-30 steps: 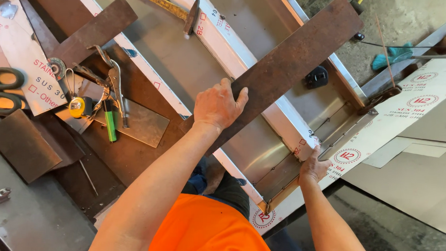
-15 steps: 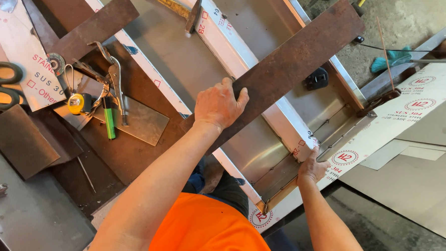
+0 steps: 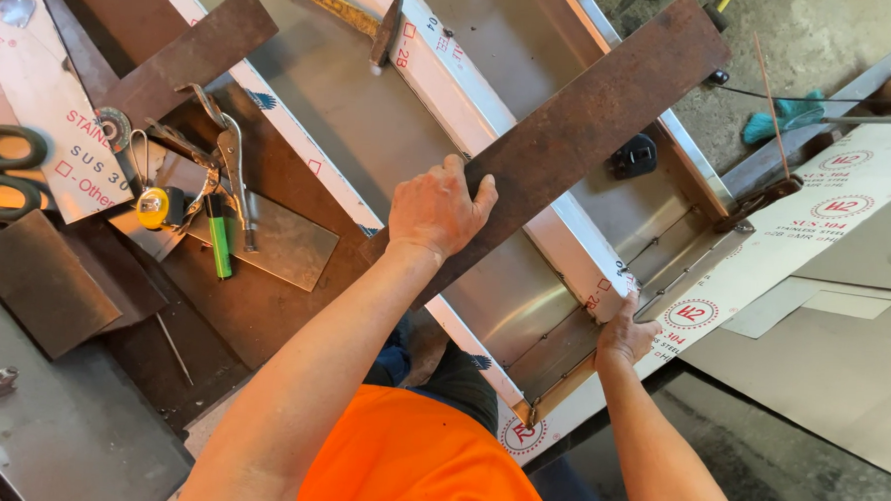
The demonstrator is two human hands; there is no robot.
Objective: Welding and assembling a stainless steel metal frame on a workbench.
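Long rusty-brown flat steel bar (image 3: 581,136) lies diagonally across a folded stainless-steel sheet channel (image 3: 391,128) w/ white protective film strips, running from near the bench's front-middle up toward its far right edge. Left hand (image 3: 437,210) rests palm-down on the bar's lower end, fingers curled over its upper edge, gripping it. Right hand (image 3: 624,336) sits at the channel's near right end, fingers bent & pressed against the sheet edge; whether it pinches anything can't be told.

Labels: white film strips (image 3: 271,113) along the channel edges carry small red & blue marks. White film on the flat sheet at right (image 3: 818,212) shows round red-ringed stamps in a repeating row. Another white film piece w/ red print (image 3: 45,133) lies at the bench's left edge.

Left part of bench: a second short rusty steel plate (image 3: 188,59), silver locking pliers (image 3: 231,166), a small yellow tape measure (image 3: 154,208), a green marker-like stick (image 3: 219,248), a small bare steel plate (image 3: 286,244), black-handled scissors (image 3: 3,166) at the far left edge. A hammer w/ yellowish handle (image 3: 361,16) lies on the channel near the far edge. Small black object (image 3: 634,156) sits inside the channel beside the bar.

Bench top is dark, rusty metal; grey steel sheet at its near left corner. Floor at right is rough grey concrete w/ loose steel sheets on it. Person wears an orange shirt (image 3: 426,460).
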